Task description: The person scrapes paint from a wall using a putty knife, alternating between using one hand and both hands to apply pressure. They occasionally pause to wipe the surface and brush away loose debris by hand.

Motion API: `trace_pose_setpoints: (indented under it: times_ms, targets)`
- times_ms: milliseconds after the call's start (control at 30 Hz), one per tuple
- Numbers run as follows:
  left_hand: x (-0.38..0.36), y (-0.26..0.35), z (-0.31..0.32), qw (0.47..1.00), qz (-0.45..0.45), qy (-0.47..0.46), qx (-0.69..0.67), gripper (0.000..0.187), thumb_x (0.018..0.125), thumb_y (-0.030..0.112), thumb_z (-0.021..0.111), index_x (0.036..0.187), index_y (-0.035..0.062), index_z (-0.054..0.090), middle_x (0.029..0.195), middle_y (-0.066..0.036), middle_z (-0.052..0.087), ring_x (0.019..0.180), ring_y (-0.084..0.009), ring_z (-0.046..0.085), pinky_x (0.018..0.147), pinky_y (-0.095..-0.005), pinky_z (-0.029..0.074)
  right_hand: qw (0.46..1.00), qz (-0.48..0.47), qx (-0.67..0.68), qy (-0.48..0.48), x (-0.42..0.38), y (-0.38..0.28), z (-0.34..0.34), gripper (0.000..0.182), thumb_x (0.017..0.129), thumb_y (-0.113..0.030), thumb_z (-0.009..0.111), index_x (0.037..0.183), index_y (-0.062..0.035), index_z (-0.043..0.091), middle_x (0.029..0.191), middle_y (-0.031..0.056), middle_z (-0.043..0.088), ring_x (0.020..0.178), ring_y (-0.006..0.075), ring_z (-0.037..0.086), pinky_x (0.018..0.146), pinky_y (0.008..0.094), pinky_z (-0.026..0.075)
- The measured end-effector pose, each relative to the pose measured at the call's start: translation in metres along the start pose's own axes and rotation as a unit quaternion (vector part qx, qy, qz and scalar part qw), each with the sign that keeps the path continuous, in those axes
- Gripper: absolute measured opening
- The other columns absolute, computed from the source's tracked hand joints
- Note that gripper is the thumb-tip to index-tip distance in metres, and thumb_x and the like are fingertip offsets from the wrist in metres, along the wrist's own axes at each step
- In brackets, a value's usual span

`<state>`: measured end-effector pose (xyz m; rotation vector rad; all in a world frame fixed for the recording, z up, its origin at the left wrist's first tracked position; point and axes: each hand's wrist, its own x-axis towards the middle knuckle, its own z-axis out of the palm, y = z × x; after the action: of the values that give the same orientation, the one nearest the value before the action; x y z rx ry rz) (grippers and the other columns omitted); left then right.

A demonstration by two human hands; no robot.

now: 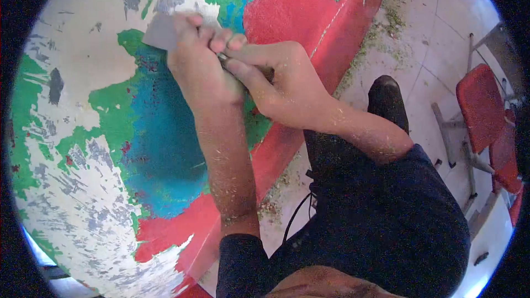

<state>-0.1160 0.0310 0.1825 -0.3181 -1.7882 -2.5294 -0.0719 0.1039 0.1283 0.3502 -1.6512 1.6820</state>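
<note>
A paint scraper with a flat grey blade (159,32) lies against a wall of peeling paint (165,138). My left hand (201,63) is closed around it close to the blade, fingers curled over the top. Just to the right, my right hand (290,80) is closed on the tool's rear end, where a small metallic bit shows between thumb and forefinger. Most of the handle is hidden by the fingers. Around the blade the surface is patchy with white, green and blue paint. Pale flakes cling to both forearms.
A red painted band (309,16) runs along the surface's lower edge. Paint chips (392,22) litter the tiled floor (425,85). My dark shoe (388,96) stands there. Red chairs (480,107) with metal legs are at the right. A dark cord (295,218) hangs near my waist.
</note>
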Motion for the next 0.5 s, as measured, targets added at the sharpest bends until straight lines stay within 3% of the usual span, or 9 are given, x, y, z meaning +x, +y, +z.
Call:
trace_pose_setpoints:
  times_ms: [100, 200, 300, 433, 467, 500]
  targets:
    - [0.017, -0.004, -0.003, 0.999, 0.0, -0.007, -0.045, 0.021, 0.094, 0.022, 0.039, 0.087, 0.0036, 0.045, 0.064, 0.001, 0.03, 0.055, -0.0113, 0.036, 0.05, -0.031, 0.039, 0.999, 0.037, -0.013, -0.028, 0.003, 0.003, -0.006, 0.012, 0.074, -0.014, 0.054, 0.072, -0.0035, 0.06, 0.064, 0.0195, 0.056, 0.059, 0.0378, 0.057, 0.055, 0.0432, 0.046]
    - [0.005, -0.006, 0.0, 0.999, 0.03, 0.007, 0.045, 0.02, 0.094, 0.022, 0.04, 0.088, 0.0038, 0.046, 0.063, 0.001, 0.03, 0.055, -0.0104, 0.036, 0.05, -0.0309, 0.039, 0.999, 0.035, 0.001, -0.003, -0.008, 0.005, -0.003, 0.012, 0.074, -0.014, 0.054, 0.072, -0.0038, 0.06, 0.064, 0.0198, 0.056, 0.058, 0.038, 0.057, 0.054, 0.0439, 0.046]
    - [0.0, -0.008, -0.001, 0.997, 0.021, 0.011, 0.067, 0.019, 0.094, 0.021, 0.041, 0.088, 0.004, 0.046, 0.063, 0.001, 0.03, 0.055, -0.0106, 0.036, 0.051, -0.0314, 0.039, 0.996, 0.009, -0.075, -0.042, -0.009, 0.008, -0.008, 0.013, 0.073, -0.014, 0.054, 0.071, -0.0037, 0.06, 0.064, 0.02, 0.056, 0.058, 0.0382, 0.057, 0.054, 0.0442, 0.046]
    - [0.013, 0.011, 0.006, 0.995, 0.06, -0.027, 0.08, 0.019, 0.093, 0.02, 0.041, 0.087, 0.0035, 0.045, 0.062, 0.001, 0.031, 0.054, -0.0129, 0.037, 0.051, -0.0326, 0.04, 0.998, -0.036, -0.032, 0.038, 0.009, -0.002, 0.002, 0.014, 0.075, -0.016, 0.053, 0.072, -0.0045, 0.06, 0.061, 0.0193, 0.055, 0.057, 0.0371, 0.057, 0.054, 0.0451, 0.045]
    - [0.005, 0.009, 0.006, 0.992, 0.054, -0.014, 0.114, 0.019, 0.093, 0.02, 0.04, 0.086, 0.0038, 0.044, 0.062, 0.001, 0.031, 0.054, -0.0133, 0.037, 0.051, -0.0324, 0.039, 1.0, -0.007, -0.024, 0.017, 0.002, -0.002, 0.0, 0.014, 0.075, -0.016, 0.053, 0.072, -0.0046, 0.06, 0.061, 0.0191, 0.055, 0.057, 0.037, 0.057, 0.054, 0.0453, 0.045]
    - [0.0, 0.004, 0.007, 0.999, 0.021, -0.015, 0.043, 0.019, 0.093, 0.021, 0.04, 0.085, 0.0041, 0.044, 0.062, 0.001, 0.031, 0.054, -0.0131, 0.037, 0.051, -0.032, 0.039, 1.0, 0.022, -0.016, -0.002, -0.007, -0.003, -0.006, 0.015, 0.076, -0.016, 0.053, 0.072, -0.0048, 0.06, 0.06, 0.0188, 0.055, 0.057, 0.0368, 0.057, 0.053, 0.0456, 0.045]
